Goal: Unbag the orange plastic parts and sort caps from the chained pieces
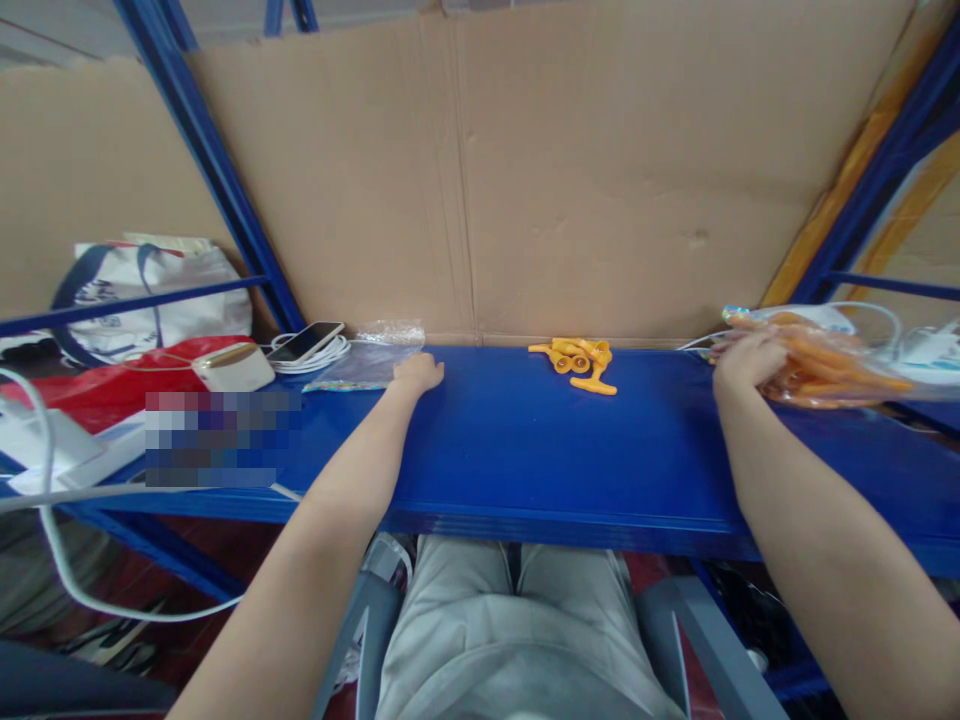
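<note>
My right hand [750, 358] grips the near-left part of a clear plastic bag [832, 362] filled with orange pieces, at the right end of the blue table. My left hand [418, 372] rests low over the table, at the right edge of a flat clear plastic bag [364, 362]. Its fingers are mostly hidden behind the back of the hand, so their grip does not show. Between my hands, nearer the back, lies a small group of orange-yellow plastic pieces [574, 357]. Some have round cup-like ends, and one is T-shaped [594, 385].
A cardboard sheet [600, 180] stands along the table's back. On the left are a phone [307, 343] on a coiled white cable, a white device [234, 367], red cloth [161, 360] and a white bag [157, 300]. Blue metal posts [217, 170] rise at both ends.
</note>
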A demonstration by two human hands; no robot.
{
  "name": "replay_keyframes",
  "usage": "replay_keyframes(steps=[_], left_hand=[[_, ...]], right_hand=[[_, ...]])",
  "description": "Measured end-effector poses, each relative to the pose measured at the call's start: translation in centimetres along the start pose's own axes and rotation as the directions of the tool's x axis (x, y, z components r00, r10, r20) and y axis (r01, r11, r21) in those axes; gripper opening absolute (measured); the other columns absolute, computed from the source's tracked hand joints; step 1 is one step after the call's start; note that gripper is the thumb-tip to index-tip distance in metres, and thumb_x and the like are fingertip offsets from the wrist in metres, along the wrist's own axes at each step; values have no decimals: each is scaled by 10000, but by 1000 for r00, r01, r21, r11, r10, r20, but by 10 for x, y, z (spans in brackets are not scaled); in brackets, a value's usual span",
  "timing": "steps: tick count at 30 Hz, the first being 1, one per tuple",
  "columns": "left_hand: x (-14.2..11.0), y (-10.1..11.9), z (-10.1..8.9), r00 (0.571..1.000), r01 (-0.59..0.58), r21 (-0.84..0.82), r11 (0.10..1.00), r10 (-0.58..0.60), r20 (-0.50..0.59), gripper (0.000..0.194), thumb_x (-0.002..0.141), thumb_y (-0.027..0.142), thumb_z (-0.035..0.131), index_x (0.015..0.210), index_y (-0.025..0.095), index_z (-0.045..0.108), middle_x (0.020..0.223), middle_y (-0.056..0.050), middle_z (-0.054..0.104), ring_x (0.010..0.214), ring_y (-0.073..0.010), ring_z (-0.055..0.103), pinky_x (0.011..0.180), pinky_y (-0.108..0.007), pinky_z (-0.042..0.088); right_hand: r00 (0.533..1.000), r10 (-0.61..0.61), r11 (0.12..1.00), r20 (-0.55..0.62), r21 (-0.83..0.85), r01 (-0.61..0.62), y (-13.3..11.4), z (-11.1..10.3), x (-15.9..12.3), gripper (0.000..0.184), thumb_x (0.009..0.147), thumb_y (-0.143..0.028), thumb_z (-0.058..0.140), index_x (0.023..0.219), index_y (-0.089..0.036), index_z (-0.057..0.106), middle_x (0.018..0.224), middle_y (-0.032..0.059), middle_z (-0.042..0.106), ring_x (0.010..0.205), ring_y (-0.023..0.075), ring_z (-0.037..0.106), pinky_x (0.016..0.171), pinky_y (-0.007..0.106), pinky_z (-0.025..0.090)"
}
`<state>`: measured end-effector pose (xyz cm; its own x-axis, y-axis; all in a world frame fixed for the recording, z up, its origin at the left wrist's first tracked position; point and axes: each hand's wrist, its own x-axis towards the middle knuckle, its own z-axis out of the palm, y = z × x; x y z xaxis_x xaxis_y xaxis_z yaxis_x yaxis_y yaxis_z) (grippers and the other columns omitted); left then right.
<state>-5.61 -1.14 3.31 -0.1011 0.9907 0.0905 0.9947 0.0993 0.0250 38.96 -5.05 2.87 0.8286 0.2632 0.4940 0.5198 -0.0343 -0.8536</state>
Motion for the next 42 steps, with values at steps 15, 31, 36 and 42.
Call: replay_keyframes(steps=[15,31,36,42], left_hand=[[0,8,5,955,-244,36,969,246,-166,446,982,311,400,1344,164,616,1469,-140,564,1355,-282,531,1132,-426,416],[-12,49,23,723,-681,3,732,673,-159,635,968,336,482,1568,218,313,1654,-141,280,1526,-265,278,1204,-519,279],[-9,46,25,611,-790,-48,611,777,-154,619,929,485,559,1494,264,440,1584,-123,426,1465,-285,393,1152,-564,348],[-16,58,24,555,-822,-10,569,798,-237,390,990,383,461,1290,221,651,1317,-108,678,1245,-245,617,1087,-419,443]], right_hand=[[801,-420,897,426,64,437,-69,7,-69,553,1027,-243,261,766,-121,733,772,141,757,908,230,728,911,334,494],[238,-588,774,773,623,-110,-102,-5,-159,633,772,-787,494,500,-221,581,573,101,669,516,201,637,656,365,552],[299,-468,845,831,521,-125,-102,-5,-153,581,794,-716,456,512,-228,595,591,116,681,558,213,640,686,367,536],[326,-415,860,849,484,-163,-100,0,-144,518,857,-584,406,637,-208,687,611,119,702,583,225,661,676,369,529]])
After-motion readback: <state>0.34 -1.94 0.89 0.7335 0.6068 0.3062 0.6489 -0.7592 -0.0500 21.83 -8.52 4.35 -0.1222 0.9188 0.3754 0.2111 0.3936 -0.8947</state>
